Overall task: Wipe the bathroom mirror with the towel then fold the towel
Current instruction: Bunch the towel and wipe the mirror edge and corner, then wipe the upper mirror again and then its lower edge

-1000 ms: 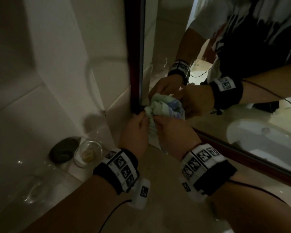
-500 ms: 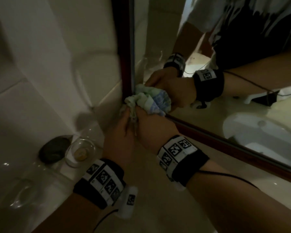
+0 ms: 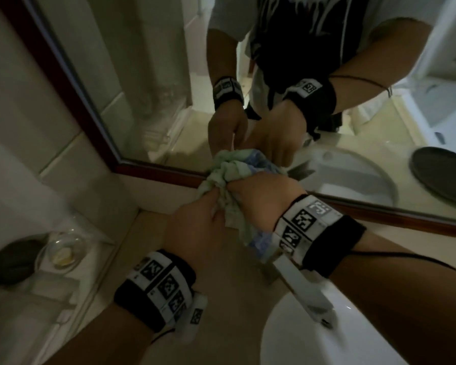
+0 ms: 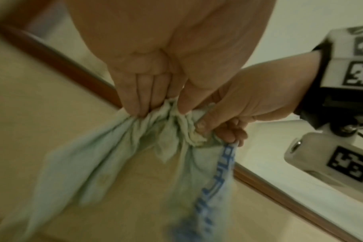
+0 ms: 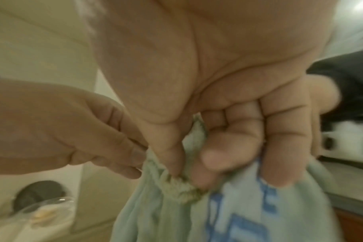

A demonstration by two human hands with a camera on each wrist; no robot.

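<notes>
A crumpled pale green towel (image 3: 229, 172) with a blue pattern is bunched against the bottom edge of the mirror (image 3: 156, 75), to the right of its lower left corner. Both hands hold it close together. My left hand (image 3: 213, 204) pinches the gathered edge between thumb and fingers (image 4: 133, 101). My right hand (image 3: 248, 191) grips the bunch beside it, fingers (image 5: 228, 147) curled round the cloth. In the wrist views the towel (image 4: 106, 155) (image 5: 172, 212) hangs down loose below the hands. The mirror reflects both hands and the towel.
The mirror has a dark red frame (image 3: 71, 101). A white basin (image 3: 313, 338) lies at the lower right in the beige counter (image 3: 234, 299). A glass dish (image 3: 63, 252) and a dark oval thing (image 3: 11, 259) sit on the left ledge. A dark plate (image 3: 442, 175) shows in the reflection.
Both hands have carried the towel from the mirror's lower left corner to the right along the bottom frame. The basin has come into view.
</notes>
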